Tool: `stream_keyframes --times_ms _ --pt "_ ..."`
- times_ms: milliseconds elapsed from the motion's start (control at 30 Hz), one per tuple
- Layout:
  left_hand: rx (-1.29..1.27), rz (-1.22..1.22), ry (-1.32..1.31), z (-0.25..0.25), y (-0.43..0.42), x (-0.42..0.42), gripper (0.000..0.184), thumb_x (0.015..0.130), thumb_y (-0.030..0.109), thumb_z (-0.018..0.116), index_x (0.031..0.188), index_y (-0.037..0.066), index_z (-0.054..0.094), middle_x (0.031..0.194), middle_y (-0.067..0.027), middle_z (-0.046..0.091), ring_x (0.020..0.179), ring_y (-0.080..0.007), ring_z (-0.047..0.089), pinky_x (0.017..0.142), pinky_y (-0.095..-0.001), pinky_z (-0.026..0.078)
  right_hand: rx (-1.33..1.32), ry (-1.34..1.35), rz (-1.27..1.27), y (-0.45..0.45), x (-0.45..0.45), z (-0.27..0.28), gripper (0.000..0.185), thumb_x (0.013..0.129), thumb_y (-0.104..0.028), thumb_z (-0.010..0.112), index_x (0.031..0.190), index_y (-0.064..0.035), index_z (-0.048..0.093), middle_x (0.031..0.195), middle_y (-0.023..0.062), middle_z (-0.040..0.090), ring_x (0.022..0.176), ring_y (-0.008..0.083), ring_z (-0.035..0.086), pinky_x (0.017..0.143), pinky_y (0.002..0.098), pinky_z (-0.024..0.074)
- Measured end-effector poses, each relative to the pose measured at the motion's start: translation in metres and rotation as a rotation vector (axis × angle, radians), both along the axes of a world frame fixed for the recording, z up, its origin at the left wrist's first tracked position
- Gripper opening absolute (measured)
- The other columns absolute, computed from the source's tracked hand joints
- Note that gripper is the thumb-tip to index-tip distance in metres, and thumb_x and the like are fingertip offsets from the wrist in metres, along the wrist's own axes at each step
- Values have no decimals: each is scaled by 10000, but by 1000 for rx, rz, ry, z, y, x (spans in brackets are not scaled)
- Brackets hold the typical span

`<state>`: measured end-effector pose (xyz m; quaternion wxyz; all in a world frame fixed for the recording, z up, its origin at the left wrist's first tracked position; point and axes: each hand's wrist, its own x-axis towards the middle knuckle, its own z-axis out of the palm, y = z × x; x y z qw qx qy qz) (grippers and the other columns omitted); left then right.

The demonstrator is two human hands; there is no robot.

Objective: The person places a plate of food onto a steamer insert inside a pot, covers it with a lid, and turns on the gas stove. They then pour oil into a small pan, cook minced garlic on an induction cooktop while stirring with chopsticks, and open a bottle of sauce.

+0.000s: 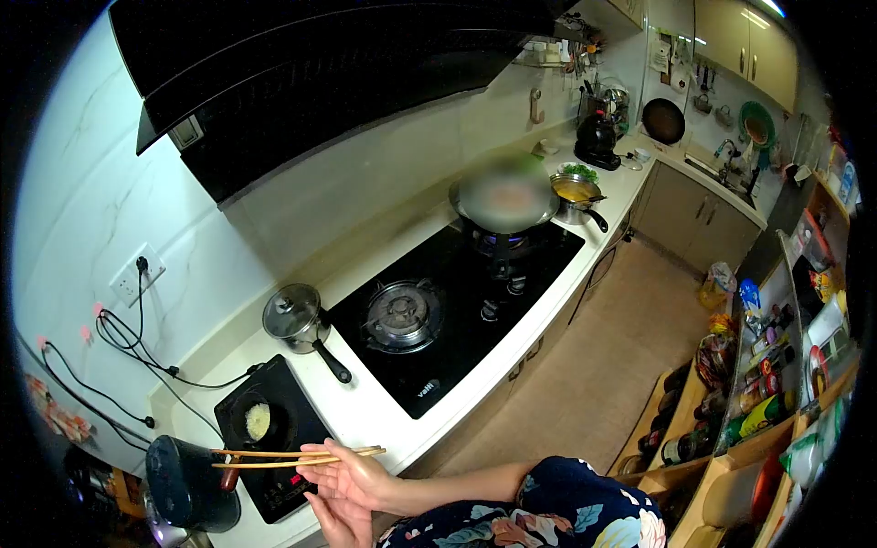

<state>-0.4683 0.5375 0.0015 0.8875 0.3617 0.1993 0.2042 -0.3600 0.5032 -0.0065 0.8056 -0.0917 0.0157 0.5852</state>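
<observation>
My right hand point(356, 475) is closed around a pair of wooden chopsticks point(265, 454), held level across the front of a black portable cooktop point(307, 429). Their tips reach past a small pan's reddish-brown handle point(231, 475). In that dark pan lies a pale yellow mound of food point(258, 420), too small to identify. Just below the right hand, part of my left hand point(336, 522) shows at the bottom edge. Its visible fingers are stretched out and hold nothing.
A lidded saucepan point(294, 315) stands beside the black gas hob point(411, 365). On the far burner sits a wok, its contents blurred, over a blue flame. Behind it is a pot of yellow food point(575, 190). A dark cylindrical container point(187, 484) stands left; bottle-filled drawers point(713, 429) are right.
</observation>
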Motion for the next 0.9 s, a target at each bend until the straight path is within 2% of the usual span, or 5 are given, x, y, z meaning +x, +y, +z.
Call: stream_keyframes --times_ms 300,400,567,700,900 --pt "-138 -87 -114 -9 10 -8 880 870 677 494 1508 133 224 1532 -85 305 1423 -265 281 1194 -438 208 78 -86 1 10 -25 1 534 1046 -358 412 1369 68 405 1278 214 506 1215 276 533 1079 359 434" --pt "62 149 64 29 -8 1 924 863 710 477 1482 59 262 1477 -130 373 1378 -276 350 1171 -436 250 74 -115 6 12 -35 1 546 1067 -326 330 1401 105 327 1339 271 450 1249 317 512 1079 376 444" --pt "-25 122 -28 -80 38 -13 654 985 529 435 1440 65 368 1394 -163 473 1292 -299 452 1104 -449 359 88 -168 -5 13 -43 -13 537 1073 -299 292 1406 123 299 1370 287 408 1260 321 500 1093 380 436" --pt "-285 -49 -240 -30 17 -6 462 1028 323 474 1392 48 408 1315 -158 491 1223 -251 477 1073 -407 371 80 -223 -76 5 -42 -9 537 1075 -281 276 1410 139 274 1368 300 403 1257 321 504 1096 371 438" --pt "-126 -135 -171 -26 9 0 580 1013 448 452 1432 62 338 1366 -174 454 1291 -273 422 1130 -439 305 -36 -250 -194 -5 -38 4 527 1074 -274 289 1369 160 342 1291 293 491 1175 314 572 1044 354 495"
